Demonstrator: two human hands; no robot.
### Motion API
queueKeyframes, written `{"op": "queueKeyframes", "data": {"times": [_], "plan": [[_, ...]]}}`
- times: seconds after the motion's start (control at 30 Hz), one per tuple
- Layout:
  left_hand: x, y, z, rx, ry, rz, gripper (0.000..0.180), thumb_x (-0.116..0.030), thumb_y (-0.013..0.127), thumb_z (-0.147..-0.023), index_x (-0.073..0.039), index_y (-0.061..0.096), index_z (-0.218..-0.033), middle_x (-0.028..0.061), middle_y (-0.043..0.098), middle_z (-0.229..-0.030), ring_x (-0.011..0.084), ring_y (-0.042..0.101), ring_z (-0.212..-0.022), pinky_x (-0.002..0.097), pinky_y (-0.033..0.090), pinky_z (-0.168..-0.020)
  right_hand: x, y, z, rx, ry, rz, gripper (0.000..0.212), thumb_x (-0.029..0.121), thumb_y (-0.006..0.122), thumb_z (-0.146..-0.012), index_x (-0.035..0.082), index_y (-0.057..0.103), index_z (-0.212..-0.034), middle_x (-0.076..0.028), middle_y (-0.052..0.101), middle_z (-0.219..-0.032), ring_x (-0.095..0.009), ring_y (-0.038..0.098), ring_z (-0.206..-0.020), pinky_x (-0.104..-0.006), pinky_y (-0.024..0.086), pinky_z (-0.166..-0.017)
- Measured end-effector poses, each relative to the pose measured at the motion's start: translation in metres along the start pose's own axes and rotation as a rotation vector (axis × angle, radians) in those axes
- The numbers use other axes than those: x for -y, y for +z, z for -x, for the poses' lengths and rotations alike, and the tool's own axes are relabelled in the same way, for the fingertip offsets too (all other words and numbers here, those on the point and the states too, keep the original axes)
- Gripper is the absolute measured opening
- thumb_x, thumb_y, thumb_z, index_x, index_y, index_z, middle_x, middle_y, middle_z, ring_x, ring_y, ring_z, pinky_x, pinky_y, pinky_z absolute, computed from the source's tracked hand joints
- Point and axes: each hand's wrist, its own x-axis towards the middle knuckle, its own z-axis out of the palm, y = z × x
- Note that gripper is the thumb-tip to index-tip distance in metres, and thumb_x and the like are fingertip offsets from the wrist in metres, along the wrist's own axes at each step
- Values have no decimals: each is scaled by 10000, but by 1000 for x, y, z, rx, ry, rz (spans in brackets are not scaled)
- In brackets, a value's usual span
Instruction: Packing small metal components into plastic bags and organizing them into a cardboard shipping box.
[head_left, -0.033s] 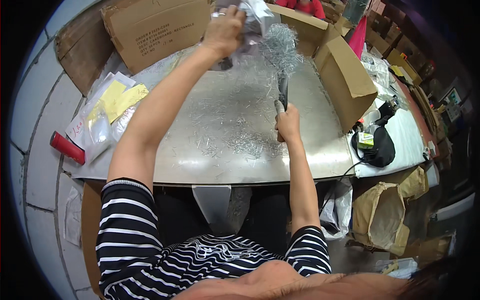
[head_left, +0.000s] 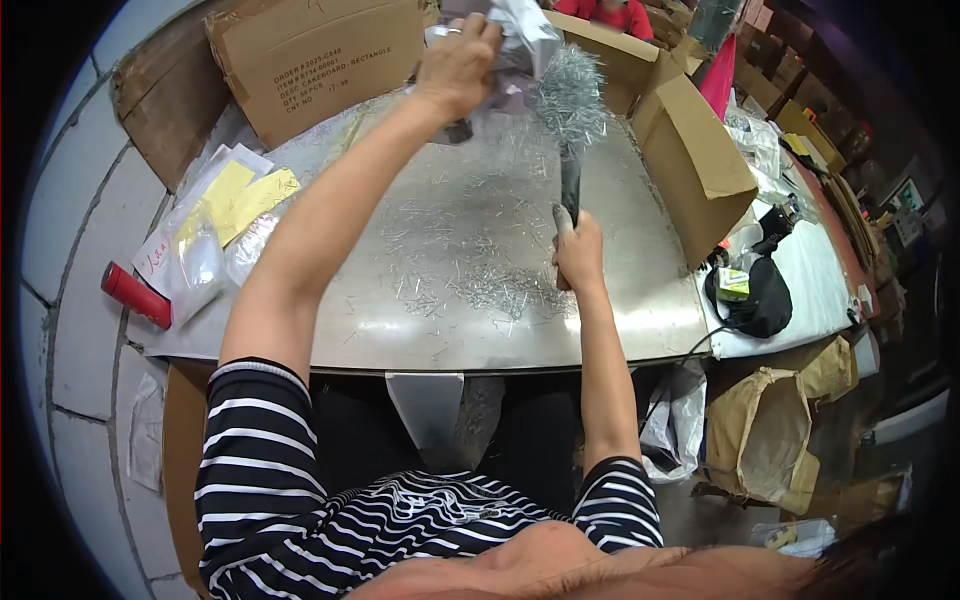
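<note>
My right hand (head_left: 580, 250) is wrapped round the handle of a black stick (head_left: 570, 185), which points away from me. A bristling clump of thin silvery metal pins (head_left: 572, 95) clings to its far end. Farther left, my raised left hand (head_left: 462, 65) is closed on a crumpled clear plastic bag (head_left: 528, 40) beside the clump. The bag's contents and the left fingertips are partly hidden. Many loose pins (head_left: 500, 285) lie scattered over the shiny metal tabletop (head_left: 400, 340) below.
Cardboard boxes (head_left: 320, 70) stand at the back left, with cardboard walls (head_left: 695, 160) on the right. Plastic bags (head_left: 200, 265), yellow paper (head_left: 255, 200) and a red cylinder (head_left: 136, 294) lie at left. A black item (head_left: 760, 295) with a cable sits at right. Another person (head_left: 610, 14) is beyond.
My left hand and the bag have shifted slightly to the right. The stick with its pin clump has moved a little to the right and stands more upright.
</note>
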Motion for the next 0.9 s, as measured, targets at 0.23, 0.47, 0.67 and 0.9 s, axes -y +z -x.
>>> {"op": "queueKeyframes", "data": {"times": [0.23, 0.47, 0.67, 0.9], "plan": [[-19, 19, -3, -9, 14, 58, 464, -89, 692, -667, -56, 527, -1099, 123, 518, -1038, 327, 568, -973, 426, 495, -794, -3, -18, -7, 53, 194, -95, 377, 306, 564, -962, 28, 499, -715, -33, 499, -541, -136, 494, -407, -315, 390, -396], [-27, 37, -12, -51, 9, 104, 518, -90, 695, -670, -65, 515, -1155, 112, 510, -1057, 326, 560, -1002, 431, 503, -792, -2, -28, -14, 144, 275, -159, 362, 282, 570, -962, 34, 490, -712, -29, 492, -534, -129, 495, -397, -303, 374, -373], [-9, 38, -25, -97, -17, 27, 412, -113, 673, -721, -72, 513, -1099, 141, 519, -1093, 341, 579, -985, 442, 520, -754, 27, -25, -7, 190, 305, -292, 324, 271, 576, -954, 34, 495, -749, -23, 500, -547, -126, 484, -388, -297, 376, -368], [40, 8, -32, -186, -29, 5, 536, -82, 664, -701, -48, 509, -1214, 155, 547, -1133, 366, 568, -1007, 452, 472, -863, 67, 20, -30, 228, 173, -216, 278, 241, 547, -958, 14, 517, -802, -32, 508, -564, -149, 511, -430, -332, 417, -395]]}}
